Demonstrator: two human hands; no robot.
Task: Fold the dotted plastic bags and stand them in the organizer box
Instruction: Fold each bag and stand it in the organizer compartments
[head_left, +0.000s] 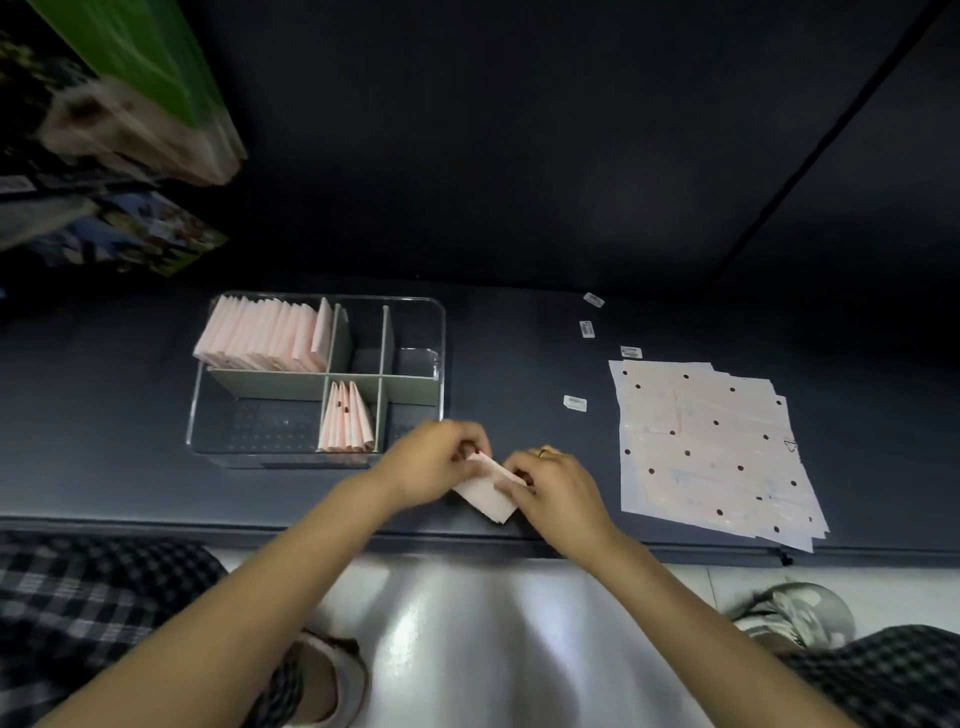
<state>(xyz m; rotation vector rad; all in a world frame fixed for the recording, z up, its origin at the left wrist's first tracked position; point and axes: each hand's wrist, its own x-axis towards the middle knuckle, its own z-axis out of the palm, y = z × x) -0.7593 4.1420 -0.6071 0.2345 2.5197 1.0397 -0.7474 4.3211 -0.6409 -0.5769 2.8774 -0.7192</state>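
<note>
A small folded pink bag (488, 499) lies near the front edge of the dark mat, held between both hands. My left hand (439, 462) pinches its upper left end; my right hand (553, 486) grips its right side. The clear organizer box (441, 332) with green dividers stands just behind and to the left. Several folded pink bags (265, 335) stand in its back left compartment, and a few more folded bags (345, 418) in the front middle one. A stack of flat dotted bags (711, 447) lies to the right.
Small white labels (575, 403) lie scattered on the mat (519, 364) between box and stack. Books or printed packs (119, 104) lean at the far left. The mat's front edge runs just below my hands; my knees and shoes show below.
</note>
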